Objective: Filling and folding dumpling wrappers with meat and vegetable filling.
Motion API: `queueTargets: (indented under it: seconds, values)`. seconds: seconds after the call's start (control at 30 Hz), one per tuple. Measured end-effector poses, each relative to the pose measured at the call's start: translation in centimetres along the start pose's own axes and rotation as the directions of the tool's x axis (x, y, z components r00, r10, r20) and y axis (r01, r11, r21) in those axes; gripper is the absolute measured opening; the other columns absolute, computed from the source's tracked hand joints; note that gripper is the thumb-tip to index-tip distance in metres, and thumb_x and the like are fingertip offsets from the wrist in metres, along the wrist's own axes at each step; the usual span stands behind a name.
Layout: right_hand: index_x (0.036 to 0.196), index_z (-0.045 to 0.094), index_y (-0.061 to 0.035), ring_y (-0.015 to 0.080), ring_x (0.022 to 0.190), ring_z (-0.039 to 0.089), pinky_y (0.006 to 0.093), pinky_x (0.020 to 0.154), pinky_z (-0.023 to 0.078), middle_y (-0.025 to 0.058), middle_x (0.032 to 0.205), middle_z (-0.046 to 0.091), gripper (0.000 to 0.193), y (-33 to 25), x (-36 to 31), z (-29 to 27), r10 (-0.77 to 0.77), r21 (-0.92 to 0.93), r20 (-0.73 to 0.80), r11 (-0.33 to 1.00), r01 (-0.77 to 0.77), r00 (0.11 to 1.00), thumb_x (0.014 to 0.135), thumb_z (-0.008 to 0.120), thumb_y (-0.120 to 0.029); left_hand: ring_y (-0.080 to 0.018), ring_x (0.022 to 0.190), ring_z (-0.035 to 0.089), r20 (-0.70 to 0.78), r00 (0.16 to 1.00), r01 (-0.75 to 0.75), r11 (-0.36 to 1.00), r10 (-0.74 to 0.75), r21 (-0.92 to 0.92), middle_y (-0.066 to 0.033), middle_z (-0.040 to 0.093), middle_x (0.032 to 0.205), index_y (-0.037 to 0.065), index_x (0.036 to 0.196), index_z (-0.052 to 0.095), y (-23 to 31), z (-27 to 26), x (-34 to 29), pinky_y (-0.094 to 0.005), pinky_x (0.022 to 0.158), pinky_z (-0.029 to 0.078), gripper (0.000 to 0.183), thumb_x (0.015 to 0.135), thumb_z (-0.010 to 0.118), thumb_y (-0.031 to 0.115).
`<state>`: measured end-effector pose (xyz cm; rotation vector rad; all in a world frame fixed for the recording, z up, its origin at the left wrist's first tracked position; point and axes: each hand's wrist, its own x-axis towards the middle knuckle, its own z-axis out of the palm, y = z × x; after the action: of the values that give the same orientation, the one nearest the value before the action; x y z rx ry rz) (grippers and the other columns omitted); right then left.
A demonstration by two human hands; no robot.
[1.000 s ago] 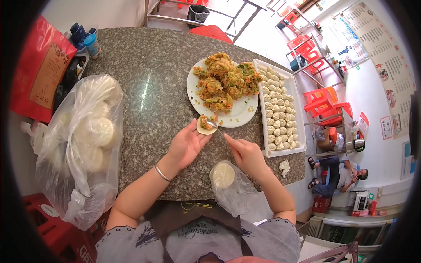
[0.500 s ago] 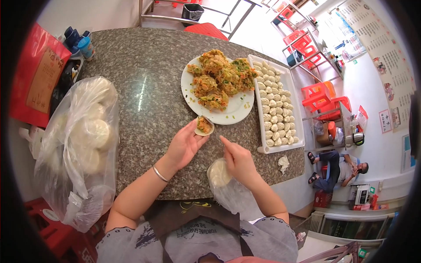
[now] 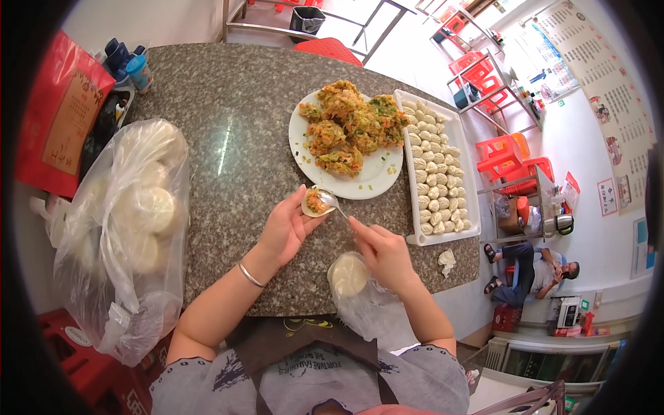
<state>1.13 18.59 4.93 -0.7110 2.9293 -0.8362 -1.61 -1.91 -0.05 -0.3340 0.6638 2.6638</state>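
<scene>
Dumpling wrapper (image 3: 315,203) cupped in left hand (image 3: 287,228); right hand (image 3: 384,252) grips spoon (image 3: 330,200).

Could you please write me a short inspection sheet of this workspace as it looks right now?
Surface: speckled grey stone table.
Job's things: round wrapper with filling in left hand; spoon in right hand; white plate of filling; white tray of dumplings; wrapper stack in plastic.
Clutter: clear bag of buns, red bag.
Hands: both occupied.
Cables: nothing seen.
Surroundings: red stools, seated person.
</scene>
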Motion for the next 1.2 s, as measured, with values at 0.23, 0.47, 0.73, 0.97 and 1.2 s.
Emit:
queueTargets:
  seconds: [0.23, 0.47, 0.73, 0.97, 1.2]
  values:
    - [0.121, 0.061, -0.0096, 0.0207, 0.056, 0.054, 0.0301, 0.054, 0.045, 0.0098, 0.069, 0.056, 0.041, 0.0, 0.1, -0.6, -0.033, 0.066, -0.020, 0.997, 0.034, 0.999, 0.082, 0.059, 0.002, -0.0203, 0.109, 0.058, 0.066, 0.997, -0.035, 0.995, 0.030, 0.089, -0.0132, 0.057, 0.119, -0.002, 0.122, 0.048, 0.4, 0.2, -0.1, -0.0331, 0.093, 0.050, 0.039, 0.098, 0.044, 0.028]
    - [0.123, 0.060, -0.0079, 0.0090, 0.061, 0.056, 0.0253, 0.058, 0.046, 0.0043, 0.067, 0.059, 0.036, -0.3, 0.0, -2.2, 0.220, 0.467, 0.194, 0.836, -0.287, 0.956, 0.088, 0.054, -0.002, -0.0216, 0.113, 0.056, 0.100, 0.993, -0.081, 0.989, 0.068, 0.127, -0.0146, 0.054, 0.124, -0.002, 0.130, 0.042, 0.5, 0.4, -0.2, -0.0326, 0.096, 0.049, 0.043, 0.099, 0.041, 0.028]
    - [0.116, 0.063, -0.0069, 0.0201, 0.065, 0.059, 0.0293, 0.058, 0.048, 0.0099, 0.083, 0.058, 0.033, 1.5, 1.0, -1.8, 0.117, 0.088, -0.115, 0.990, -0.107, 0.987, 0.084, 0.059, -0.001, -0.0220, 0.116, 0.055, 0.149, 0.971, -0.224, 0.931, 0.188, 0.289, -0.0122, 0.054, 0.124, -0.001, 0.134, 0.037, 0.5, 0.8, -0.4, -0.0302, 0.094, 0.049, 0.048, 0.091, 0.055, 0.006]
    - [0.107, 0.065, -0.0064, 0.0277, 0.070, 0.060, 0.0353, 0.063, 0.050, 0.0106, 0.093, 0.057, 0.027, 4.3, 2.4, 1.4, 0.101, -0.128, -0.240, 0.983, -0.134, 0.966, 0.080, 0.062, -0.004, -0.0152, 0.105, 0.060, 0.107, 0.980, -0.197, 0.882, 0.167, 0.428, -0.0089, 0.059, 0.116, 0.000, 0.131, 0.044, 0.7, 1.2, -0.7, -0.0253, 0.081, 0.052, 0.047, 0.088, 0.061, 0.005]
    - [0.099, 0.067, -0.0024, 0.0224, 0.080, 0.062, 0.0308, 0.075, 0.049, 0.0105, 0.094, 0.064, 0.020, 1.3, 3.6, 2.1, 0.032, 0.317, -0.315, 0.946, 0.073, 0.949, 0.080, 0.068, -0.006, -0.0153, 0.102, 0.061, 0.232, 0.929, -0.364, 0.820, 0.288, 0.441, -0.0095, 0.061, 0.112, -0.001, 0.123, 0.049, -0.1, 1.2, -1.0, -0.0270, 0.084, 0.052, 0.041, 0.085, 0.065, 0.004]
